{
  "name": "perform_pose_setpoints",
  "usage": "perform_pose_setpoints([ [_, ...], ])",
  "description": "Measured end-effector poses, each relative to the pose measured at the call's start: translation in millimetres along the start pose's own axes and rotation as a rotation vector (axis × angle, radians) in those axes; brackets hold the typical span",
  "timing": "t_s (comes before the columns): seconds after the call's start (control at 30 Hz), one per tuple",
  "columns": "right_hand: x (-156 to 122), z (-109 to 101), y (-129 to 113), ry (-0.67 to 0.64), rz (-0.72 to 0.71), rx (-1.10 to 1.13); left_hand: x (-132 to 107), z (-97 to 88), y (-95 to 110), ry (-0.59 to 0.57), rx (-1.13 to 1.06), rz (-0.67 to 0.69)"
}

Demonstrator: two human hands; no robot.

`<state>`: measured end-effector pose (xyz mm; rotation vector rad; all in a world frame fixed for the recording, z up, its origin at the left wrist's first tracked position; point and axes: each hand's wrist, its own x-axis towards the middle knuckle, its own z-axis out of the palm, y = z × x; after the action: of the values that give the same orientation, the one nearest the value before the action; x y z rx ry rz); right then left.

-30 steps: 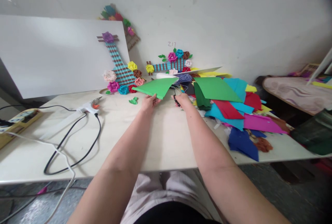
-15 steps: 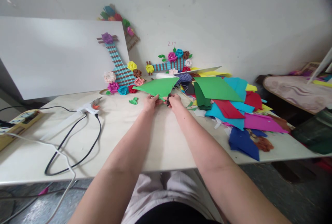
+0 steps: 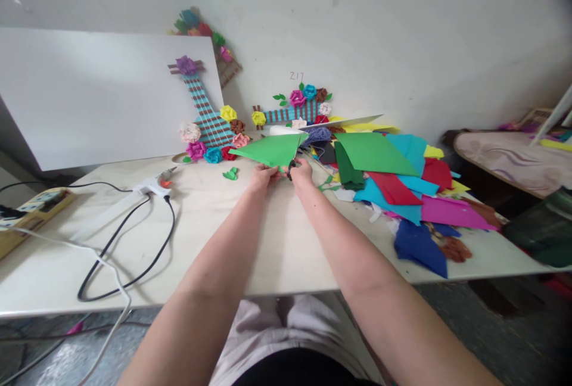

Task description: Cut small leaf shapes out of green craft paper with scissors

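Note:
My left hand (image 3: 263, 177) pinches the near edge of a light green paper sheet (image 3: 270, 149) and holds it raised above the pale table (image 3: 277, 249). My right hand (image 3: 301, 172) is closed round black-handled scissors (image 3: 291, 168), which meet the sheet's lower right edge. Both hands are close together, far out over the table. A small green paper cutting (image 3: 229, 174) lies just left of my left hand.
A pile of coloured paper sheets (image 3: 402, 183) covers the table's right side. A white glue gun (image 3: 154, 183) with a black cord (image 3: 129, 237) lies at the left. Paper-flower guitar crafts (image 3: 208, 118) lean on the wall behind, beside a white board (image 3: 102, 94).
My right hand moved left from the paper pile with the scissors and brought them up to the green sheet's edge. My left hand kept hold of the sheet.

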<state>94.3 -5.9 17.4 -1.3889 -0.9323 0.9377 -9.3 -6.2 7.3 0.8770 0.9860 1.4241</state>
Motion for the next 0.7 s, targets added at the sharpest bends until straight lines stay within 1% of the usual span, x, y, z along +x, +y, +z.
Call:
perform_pose_setpoints([
  [0.1,-2,-3,-2,-0.057,0.028,-0.056,3,-1.9,0,0.06,-0.017,0.07],
  [0.23,-5,-18,-11,-0.202,0.059,-0.114,10,-7.9,-1,0.118,-0.068,0.117],
  [0.33,-4,-35,-20,-0.33,0.085,-0.126,13,-10.4,-2,0.13,-0.091,0.118],
  [0.4,-1,-46,-24,-0.451,0.091,-0.149,13,-10.1,-2,0.133,-0.103,0.112],
  [0.53,5,-67,-31,-0.681,0.147,-0.256,11,-7.5,-1,0.148,-0.123,0.096],
  [0.63,8,-79,-36,-0.785,0.174,-0.348,10,-6.0,1,0.164,-0.132,0.089],
  [0.7,7,-86,-39,-0.83,0.178,-0.399,9,-5.8,1,0.172,-0.134,0.084],
])
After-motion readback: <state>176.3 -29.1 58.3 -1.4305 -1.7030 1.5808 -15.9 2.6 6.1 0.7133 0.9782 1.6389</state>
